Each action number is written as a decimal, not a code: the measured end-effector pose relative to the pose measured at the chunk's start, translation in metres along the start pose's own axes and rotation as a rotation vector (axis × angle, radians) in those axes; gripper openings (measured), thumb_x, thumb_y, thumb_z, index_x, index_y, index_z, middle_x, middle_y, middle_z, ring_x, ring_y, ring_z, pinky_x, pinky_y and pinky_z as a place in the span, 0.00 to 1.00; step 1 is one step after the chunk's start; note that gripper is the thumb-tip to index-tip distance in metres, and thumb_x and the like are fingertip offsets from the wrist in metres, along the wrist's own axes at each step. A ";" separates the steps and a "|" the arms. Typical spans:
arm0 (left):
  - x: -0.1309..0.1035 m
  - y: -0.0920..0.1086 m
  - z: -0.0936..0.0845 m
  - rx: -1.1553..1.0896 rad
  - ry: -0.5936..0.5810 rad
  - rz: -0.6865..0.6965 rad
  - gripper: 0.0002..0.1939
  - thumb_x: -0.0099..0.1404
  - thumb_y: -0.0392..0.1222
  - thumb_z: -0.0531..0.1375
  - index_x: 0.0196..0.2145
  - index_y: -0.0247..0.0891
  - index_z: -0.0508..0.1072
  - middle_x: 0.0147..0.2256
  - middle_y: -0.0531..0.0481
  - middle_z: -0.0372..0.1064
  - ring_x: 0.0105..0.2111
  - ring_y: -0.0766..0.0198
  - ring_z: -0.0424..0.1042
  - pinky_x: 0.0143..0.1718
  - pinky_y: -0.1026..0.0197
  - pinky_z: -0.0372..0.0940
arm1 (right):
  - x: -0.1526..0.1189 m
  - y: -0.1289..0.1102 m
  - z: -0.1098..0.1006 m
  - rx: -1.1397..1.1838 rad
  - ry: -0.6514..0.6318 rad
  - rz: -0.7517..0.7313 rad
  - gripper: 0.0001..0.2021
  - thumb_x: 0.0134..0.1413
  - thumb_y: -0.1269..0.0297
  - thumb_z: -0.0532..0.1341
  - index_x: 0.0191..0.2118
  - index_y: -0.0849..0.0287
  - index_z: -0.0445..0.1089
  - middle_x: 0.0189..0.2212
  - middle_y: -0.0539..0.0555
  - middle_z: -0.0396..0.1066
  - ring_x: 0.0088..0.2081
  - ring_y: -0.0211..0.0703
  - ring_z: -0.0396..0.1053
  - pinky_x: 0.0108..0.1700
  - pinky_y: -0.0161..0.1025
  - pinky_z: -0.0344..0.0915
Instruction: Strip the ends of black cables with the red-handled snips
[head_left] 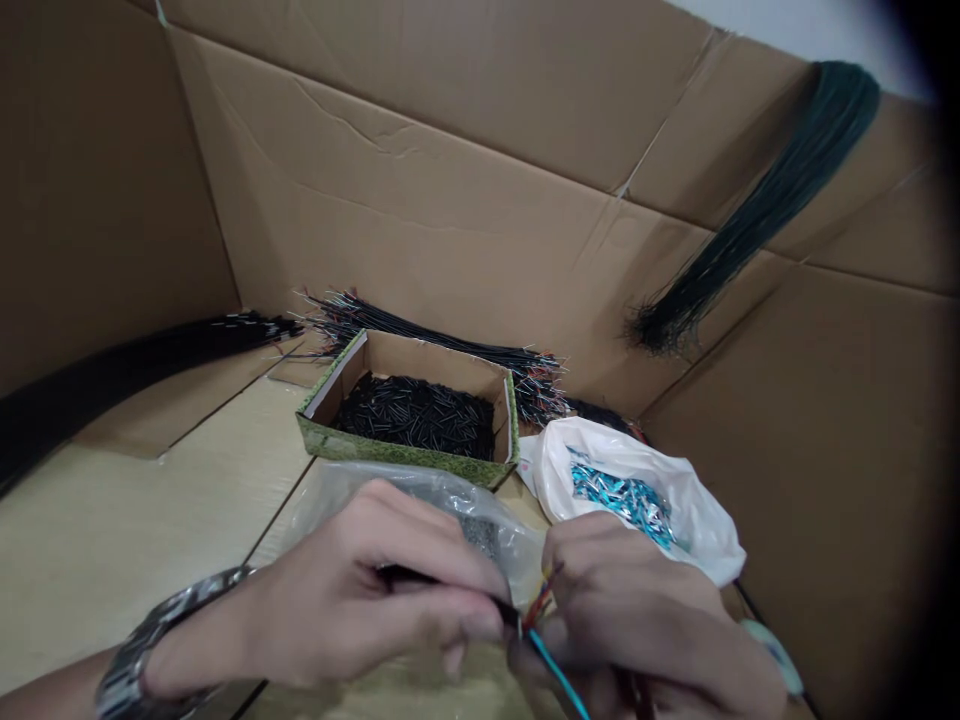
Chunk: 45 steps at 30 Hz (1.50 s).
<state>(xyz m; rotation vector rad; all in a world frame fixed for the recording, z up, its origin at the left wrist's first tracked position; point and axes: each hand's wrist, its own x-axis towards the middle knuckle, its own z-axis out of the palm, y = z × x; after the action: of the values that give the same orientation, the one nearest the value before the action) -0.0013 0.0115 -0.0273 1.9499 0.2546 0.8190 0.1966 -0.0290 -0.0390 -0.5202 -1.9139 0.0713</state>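
Note:
My left hand (405,590), with a metal watch (142,640) at the wrist, pinches a black cable (508,612) between thumb and fingers. Thin coloured wires (541,598), red, orange and yellow, fan out of the cable's end. A light blue wire (556,672) runs from the same end down to the right. Close against these wires, my right hand (637,600) is closed, its fingers curled at the cable end. Part of something dark red shows under that hand; I cannot make out what it is. The right fingertips are partly hidden and blurred.
Ahead stands a green-edged box (405,455) of short black tubes (416,415). A clear plastic bag (337,490) lies before it. To the right is a white bag (705,500) of blue pieces (622,495). Black cable bundles (442,335) and a dark green wire bundle (780,190) line cardboard walls (420,200).

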 end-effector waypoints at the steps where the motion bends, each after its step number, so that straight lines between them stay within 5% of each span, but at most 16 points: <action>1: -0.001 0.000 0.002 0.068 0.092 0.057 0.13 0.72 0.37 0.59 0.31 0.38 0.81 0.23 0.50 0.76 0.24 0.64 0.70 0.27 0.63 0.63 | 0.003 0.000 0.003 -0.006 0.078 -0.009 0.03 0.64 0.68 0.61 0.36 0.57 0.72 0.15 0.45 0.65 0.13 0.34 0.61 0.19 0.36 0.58; 5: -0.006 -0.001 0.005 0.330 0.304 0.076 0.08 0.71 0.33 0.60 0.37 0.40 0.79 0.24 0.55 0.73 0.24 0.67 0.69 0.27 0.66 0.62 | 0.010 0.001 0.008 -0.105 0.216 0.014 0.07 0.56 0.75 0.66 0.40 0.59 0.75 0.19 0.47 0.70 0.18 0.36 0.64 0.22 0.36 0.63; 8: -0.006 0.001 -0.001 0.417 0.348 -0.038 0.08 0.72 0.37 0.59 0.38 0.41 0.79 0.25 0.57 0.72 0.25 0.68 0.70 0.28 0.68 0.64 | 0.011 0.001 -0.002 -0.221 -0.014 0.032 0.10 0.60 0.75 0.64 0.47 0.61 0.75 0.22 0.49 0.73 0.22 0.38 0.68 0.25 0.36 0.64; 13: -0.003 0.003 -0.008 0.487 0.232 -0.168 0.14 0.74 0.42 0.56 0.33 0.38 0.78 0.26 0.55 0.74 0.26 0.66 0.71 0.26 0.68 0.64 | 0.012 -0.003 -0.030 -0.471 -0.264 0.029 0.15 0.64 0.75 0.59 0.54 0.64 0.72 0.21 0.47 0.67 0.22 0.38 0.61 0.26 0.39 0.55; 18: -0.004 0.001 -0.005 0.472 0.116 -0.226 0.17 0.76 0.43 0.53 0.32 0.38 0.76 0.26 0.55 0.72 0.26 0.68 0.69 0.27 0.68 0.62 | 0.010 -0.001 -0.036 -0.499 -0.345 0.030 0.08 0.62 0.74 0.60 0.44 0.64 0.74 0.21 0.48 0.67 0.22 0.39 0.60 0.26 0.40 0.53; 22: -0.004 -0.002 -0.006 0.504 0.088 -0.171 0.15 0.76 0.41 0.53 0.35 0.38 0.76 0.27 0.55 0.71 0.25 0.68 0.67 0.27 0.66 0.59 | 0.009 0.002 -0.025 -0.280 -0.235 0.211 0.08 0.55 0.75 0.64 0.41 0.61 0.74 0.23 0.47 0.70 0.23 0.36 0.64 0.28 0.36 0.58; 25: -0.004 -0.009 -0.006 0.588 0.105 -0.015 0.10 0.75 0.37 0.55 0.40 0.38 0.76 0.30 0.54 0.74 0.27 0.68 0.69 0.30 0.65 0.61 | 0.010 0.012 -0.015 -0.009 -0.133 0.535 0.03 0.52 0.73 0.65 0.32 0.59 0.73 0.21 0.44 0.66 0.21 0.32 0.60 0.25 0.32 0.57; 29: -0.005 -0.018 -0.005 0.730 0.171 0.101 0.07 0.74 0.35 0.58 0.46 0.37 0.75 0.34 0.51 0.77 0.29 0.66 0.73 0.30 0.63 0.62 | 0.010 0.034 -0.003 0.562 -0.056 0.936 0.09 0.56 0.62 0.65 0.28 0.59 0.68 0.17 0.41 0.55 0.17 0.30 0.48 0.18 0.30 0.46; 35: -0.008 -0.009 -0.023 0.787 0.320 0.106 0.07 0.72 0.38 0.61 0.45 0.40 0.77 0.33 0.52 0.78 0.28 0.66 0.73 0.31 0.65 0.64 | 0.006 0.038 -0.001 0.867 -0.023 1.056 0.11 0.57 0.60 0.65 0.29 0.58 0.65 0.15 0.37 0.48 0.16 0.28 0.40 0.17 0.30 0.42; 39: -0.010 0.004 -0.046 0.780 0.531 -0.069 0.08 0.71 0.48 0.61 0.39 0.45 0.79 0.27 0.57 0.76 0.25 0.67 0.71 0.26 0.66 0.63 | 0.008 0.040 -0.022 0.513 -0.025 0.983 0.13 0.58 0.55 0.65 0.30 0.58 0.67 0.17 0.40 0.53 0.17 0.30 0.46 0.18 0.31 0.45; 42: -0.005 0.005 -0.053 0.640 0.465 -0.261 0.16 0.74 0.52 0.56 0.36 0.42 0.79 0.20 0.57 0.67 0.21 0.68 0.66 0.21 0.67 0.59 | 0.000 0.056 -0.054 -0.195 -0.123 0.863 0.11 0.59 0.56 0.62 0.33 0.59 0.73 0.26 0.50 0.70 0.28 0.39 0.66 0.30 0.35 0.61; 45: 0.001 0.001 -0.050 0.522 0.378 -0.320 0.17 0.74 0.53 0.55 0.38 0.40 0.78 0.24 0.55 0.70 0.23 0.68 0.65 0.21 0.67 0.58 | -0.023 0.080 -0.094 -0.756 -0.259 0.997 0.12 0.61 0.59 0.58 0.40 0.58 0.77 0.34 0.56 0.77 0.36 0.49 0.73 0.39 0.40 0.64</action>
<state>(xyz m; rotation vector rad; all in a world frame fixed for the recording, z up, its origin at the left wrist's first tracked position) -0.0326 0.0466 -0.0113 2.1284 1.0682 0.9644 0.3141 0.0164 -0.0445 -2.0185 -1.6958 0.0551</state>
